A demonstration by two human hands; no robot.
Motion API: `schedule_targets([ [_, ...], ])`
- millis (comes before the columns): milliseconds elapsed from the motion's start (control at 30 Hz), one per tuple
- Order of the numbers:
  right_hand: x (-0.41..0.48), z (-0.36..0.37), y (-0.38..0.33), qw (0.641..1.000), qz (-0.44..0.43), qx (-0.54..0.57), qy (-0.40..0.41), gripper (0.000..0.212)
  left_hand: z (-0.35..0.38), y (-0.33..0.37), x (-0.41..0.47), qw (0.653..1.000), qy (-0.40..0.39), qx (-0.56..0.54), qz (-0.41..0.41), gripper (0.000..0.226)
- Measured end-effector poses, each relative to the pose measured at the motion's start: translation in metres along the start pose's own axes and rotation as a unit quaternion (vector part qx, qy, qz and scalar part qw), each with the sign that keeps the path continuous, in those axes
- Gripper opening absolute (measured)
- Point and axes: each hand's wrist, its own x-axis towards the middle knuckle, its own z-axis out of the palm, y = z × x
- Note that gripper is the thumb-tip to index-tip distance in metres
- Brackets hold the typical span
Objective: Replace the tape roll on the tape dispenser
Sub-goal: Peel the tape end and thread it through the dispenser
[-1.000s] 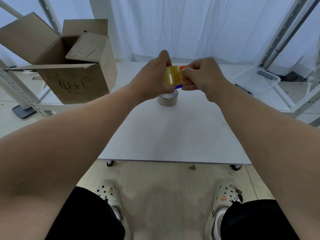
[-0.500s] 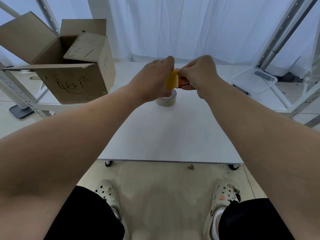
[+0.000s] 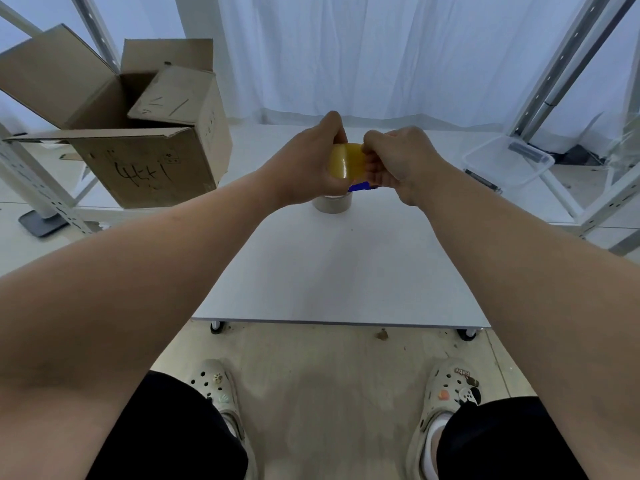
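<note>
Left hand (image 3: 311,161) is gripping a yellow tape roll (image 3: 346,161), thumb and fingers curled round it, holding it in the air above the far middle of the bench (image 3: 346,265), toward 12 o'clock from the person. At the roll's 3 o'clock the right hand (image 3: 398,157) is closing its curled fingers on the tape dispenser (image 3: 360,186). Only a blue piece of the dispenser is showing below the knuckles, so how the roll is sitting on it cannot be told. Directly under both hands a pale grey roll (image 3: 332,204) is lying flat on the bench, apart from them.

Judging by this, the swap is partway through: one roll is lying off the dispenser and the other is being worked against it. Which roll is the new one is not showing. Seating the roll and threading the tape end are probably left to do.

A cardboard box (image 3: 145,161) is standing open at 10 o'clock and a clear plastic tub (image 3: 509,161) is sitting at 2 o'clock.
</note>
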Motion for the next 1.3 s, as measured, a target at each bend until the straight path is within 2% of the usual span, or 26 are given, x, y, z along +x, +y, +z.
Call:
schedule_targets([
  [67,0.000,0.005,0.000,1.000,-0.012,-0.018,0.010,0.021,0.001,-0.001,0.000,1.000,0.000,-0.009,-0.010,0.062],
  [133,-0.001,0.010,0.000,0.999,-0.023,-0.041,0.021,0.037,0.001,-0.002,-0.001,1.000,0.005,-0.007,-0.013,0.064],
  [200,-0.001,0.012,0.001,0.998,-0.028,-0.053,0.036,0.042,0.001,-0.002,0.000,1.000,0.015,-0.007,-0.017,0.062],
  [367,-0.002,0.013,0.000,0.993,-0.033,-0.087,0.068,0.019,0.002,0.001,0.000,0.999,0.017,0.000,-0.026,0.058],
  [467,-0.001,0.014,-0.002,0.995,-0.020,-0.066,0.069,0.013,0.001,0.002,0.000,1.000,0.012,0.005,-0.025,0.057],
  [733,-0.001,0.012,-0.003,0.997,0.001,-0.082,-0.007,0.030,0.000,0.000,-0.001,1.000,0.001,0.023,-0.016,0.062],
  [967,-0.001,0.006,-0.002,0.997,-0.015,-0.080,-0.017,0.025,-0.001,-0.002,-0.002,1.000,0.006,0.018,-0.007,0.062],
  [1133,-0.001,0.003,0.001,0.995,-0.022,-0.095,0.005,0.016,0.000,-0.004,0.001,0.998,-0.006,0.063,-0.006,0.063],
  [1300,0.001,0.005,0.001,0.991,-0.029,-0.131,-0.013,0.015,0.001,-0.005,0.001,0.996,-0.018,0.082,0.010,0.059],
])
